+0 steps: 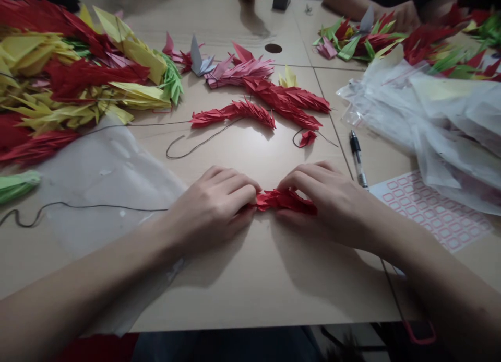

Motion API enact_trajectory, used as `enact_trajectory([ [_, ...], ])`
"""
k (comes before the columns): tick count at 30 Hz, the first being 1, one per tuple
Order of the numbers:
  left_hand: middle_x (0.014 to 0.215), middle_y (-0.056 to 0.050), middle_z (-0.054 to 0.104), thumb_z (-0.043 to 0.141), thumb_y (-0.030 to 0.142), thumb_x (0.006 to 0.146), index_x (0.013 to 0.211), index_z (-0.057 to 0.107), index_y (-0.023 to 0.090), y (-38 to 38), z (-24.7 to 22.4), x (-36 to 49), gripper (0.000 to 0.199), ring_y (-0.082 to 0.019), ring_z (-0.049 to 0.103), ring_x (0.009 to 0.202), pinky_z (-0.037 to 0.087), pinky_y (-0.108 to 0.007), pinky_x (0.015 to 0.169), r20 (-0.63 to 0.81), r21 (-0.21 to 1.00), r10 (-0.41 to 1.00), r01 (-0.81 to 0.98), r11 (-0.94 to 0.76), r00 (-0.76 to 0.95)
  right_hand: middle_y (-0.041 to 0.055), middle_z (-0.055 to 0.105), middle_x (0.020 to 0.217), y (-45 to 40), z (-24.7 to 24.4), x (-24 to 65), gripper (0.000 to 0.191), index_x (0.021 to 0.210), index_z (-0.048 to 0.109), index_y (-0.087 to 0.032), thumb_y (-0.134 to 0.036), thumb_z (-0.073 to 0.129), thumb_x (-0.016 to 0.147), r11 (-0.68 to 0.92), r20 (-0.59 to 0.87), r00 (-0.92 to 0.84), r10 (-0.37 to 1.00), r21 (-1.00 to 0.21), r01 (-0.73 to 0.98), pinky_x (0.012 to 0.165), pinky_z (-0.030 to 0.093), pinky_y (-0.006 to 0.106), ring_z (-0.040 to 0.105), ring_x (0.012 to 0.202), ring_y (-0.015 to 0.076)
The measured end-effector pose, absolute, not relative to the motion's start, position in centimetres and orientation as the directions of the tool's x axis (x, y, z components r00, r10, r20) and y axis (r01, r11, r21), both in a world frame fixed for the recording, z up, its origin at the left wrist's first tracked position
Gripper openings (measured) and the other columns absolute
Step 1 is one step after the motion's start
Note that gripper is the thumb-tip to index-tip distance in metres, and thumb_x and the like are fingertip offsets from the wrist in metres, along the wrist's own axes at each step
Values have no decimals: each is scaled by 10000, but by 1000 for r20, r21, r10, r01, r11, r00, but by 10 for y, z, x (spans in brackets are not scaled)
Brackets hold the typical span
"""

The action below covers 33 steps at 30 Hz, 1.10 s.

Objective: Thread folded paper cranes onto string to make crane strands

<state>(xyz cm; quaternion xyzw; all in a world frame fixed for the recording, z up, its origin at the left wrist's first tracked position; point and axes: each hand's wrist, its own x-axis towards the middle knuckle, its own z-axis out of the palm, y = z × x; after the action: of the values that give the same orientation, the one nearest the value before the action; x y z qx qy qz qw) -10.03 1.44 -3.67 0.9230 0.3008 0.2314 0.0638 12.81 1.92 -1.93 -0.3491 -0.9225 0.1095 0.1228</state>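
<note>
A short bundle of folded red paper (268, 200) lies between my two hands near the middle of the table. My left hand (215, 205) grips its left end, with the fingers curled together. Wrapped round the right part is my right hand (319, 195), and some red paper shows under its fingers. A dark cord (105, 207) runs from the far left to my left hand. Beyond my hands lie red folded-paper strands (235, 113) with loose dark cord and a small red piece (307, 138).
Piles of yellow, red and green folded paper (35, 54) fill the left. Clear plastic bags (434, 106), a pen (358, 158) and a sticker sheet (434, 210) are at the right. Another person's hand (403, 17) rests at the far right. A plastic sheet (105, 174) lies left.
</note>
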Motion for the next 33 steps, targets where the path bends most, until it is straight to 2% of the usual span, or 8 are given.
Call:
enact_trajectory([
  [4, 895, -45, 701, 506, 153, 866, 814, 574, 163, 14, -37, -100, 86, -171, 618, 845, 437, -323, 786, 383, 266, 587, 523, -809, 713, 80, 605, 842, 19, -17, 126, 127, 859, 557, -163, -284, 527, 881, 727, 123, -729, 673, -293, 622, 780, 400, 359, 561, 779, 200],
  [10, 846, -33, 701, 496, 169, 872, 797, 590, 171, 15, -36, -99, 120, -170, 613, 813, 432, -322, 766, 376, 249, 584, 528, -812, 720, 95, 604, 894, 16, -16, 123, 100, 820, 550, -166, -171, 485, 897, 791, 189, -776, 601, -279, 545, 741, 411, 321, 543, 802, 186],
  [16, 836, -42, 694, 488, 170, 870, 802, 586, 164, 15, -36, -99, 119, -176, 614, 823, 438, -331, 769, 369, 276, 603, 536, -798, 707, 79, 598, 802, 14, -18, 121, 237, 798, 559, -167, -134, 377, 946, 857, 258, -818, 515, -136, 497, 721, 392, 328, 513, 732, 180],
  [22, 821, -45, 684, 488, 164, 871, 802, 582, 160, 15, -35, -99, 117, -173, 612, 806, 448, -335, 771, 356, 333, 628, 534, -777, 692, 55, 600, 716, 12, -16, 120, 236, 787, 567, -166, -120, 393, 941, 854, 296, -813, 501, -18, 520, 733, 379, 341, 497, 699, 178],
  [24, 820, -44, 684, 493, 162, 868, 801, 581, 162, 15, -36, -99, 111, -173, 611, 801, 452, -334, 766, 369, 339, 628, 530, -777, 685, 54, 615, 711, 12, -14, 121, 213, 773, 569, -172, -139, 429, 930, 861, 275, -821, 501, -63, 504, 740, 383, 349, 514, 709, 181],
  [29, 820, -46, 686, 504, 158, 858, 803, 579, 163, 15, -37, -100, 93, -177, 611, 798, 449, -337, 755, 372, 321, 615, 525, -788, 696, 35, 641, 702, 10, -6, 121, 120, 822, 585, -178, -242, 513, 893, 809, 254, -787, 563, -363, 461, 773, 414, 355, 567, 666, 162],
  [31, 818, -45, 685, 508, 158, 856, 808, 581, 161, 15, -37, -100, 88, -177, 611, 797, 444, -338, 754, 376, 310, 603, 517, -798, 704, 31, 644, 722, 10, -5, 122, 86, 853, 579, -168, -199, 510, 895, 785, 289, -744, 602, -384, 486, 775, 424, 335, 572, 651, 147],
  [33, 818, -45, 684, 510, 156, 855, 800, 579, 158, 15, -37, -100, 88, -174, 610, 789, 441, -333, 753, 380, 299, 594, 513, -804, 709, 60, 657, 821, 12, -7, 124, 59, 896, 575, -152, -196, 538, 884, 769, 308, -709, 634, -349, 536, 772, 429, 329, 594, 731, 165],
])
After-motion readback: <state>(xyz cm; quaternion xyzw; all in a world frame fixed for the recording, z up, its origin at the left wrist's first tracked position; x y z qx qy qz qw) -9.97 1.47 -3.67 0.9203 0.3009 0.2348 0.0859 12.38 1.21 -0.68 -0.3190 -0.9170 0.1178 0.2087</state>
